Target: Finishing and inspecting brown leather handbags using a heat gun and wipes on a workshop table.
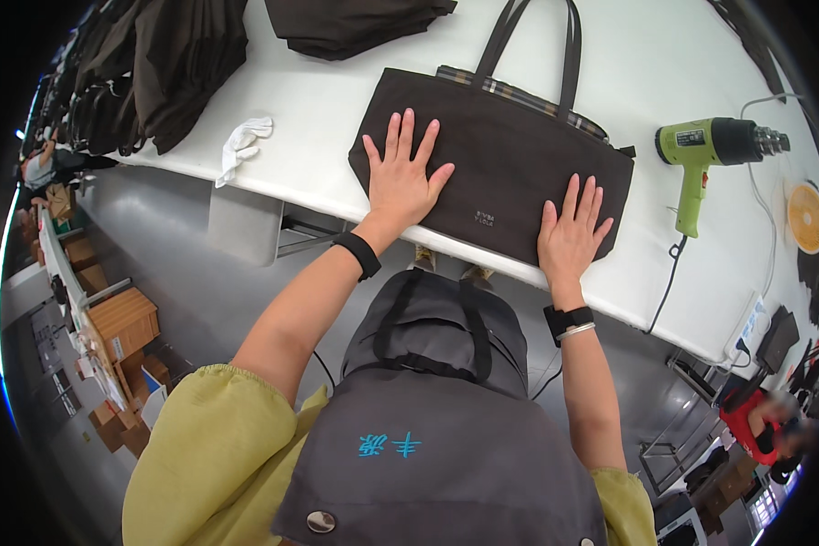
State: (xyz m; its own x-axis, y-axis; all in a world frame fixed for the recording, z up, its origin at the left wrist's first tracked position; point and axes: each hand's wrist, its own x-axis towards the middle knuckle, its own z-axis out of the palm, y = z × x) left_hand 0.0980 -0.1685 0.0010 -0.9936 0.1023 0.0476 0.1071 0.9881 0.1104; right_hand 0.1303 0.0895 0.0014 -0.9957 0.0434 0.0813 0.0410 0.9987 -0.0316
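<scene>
A dark brown tote bag (pixel 491 173) lies flat on the white table (pixel 318 118), its two long handles (pixel 571 64) stretched toward the far side. A strip of plaid lining (pixel 519 94) shows along its top opening. Spread over the left part of the bag, palm down, is my left hand (pixel 402 177). My right hand (pixel 573 227) rests flat near the bag's lower right corner, fingers apart. Neither hand grips anything. To the right of the bag lies a green and black heat gun (pixel 701 155), its nozzle facing right.
A crumpled white glove (pixel 244 147) lies left of the bag. Dark bags are piled at the far left (pixel 187 73), and another dark bag (pixel 355 23) lies at the back. On the right are a yellow tape roll (pixel 805 218), a power strip (pixel 748 329) and loose cords.
</scene>
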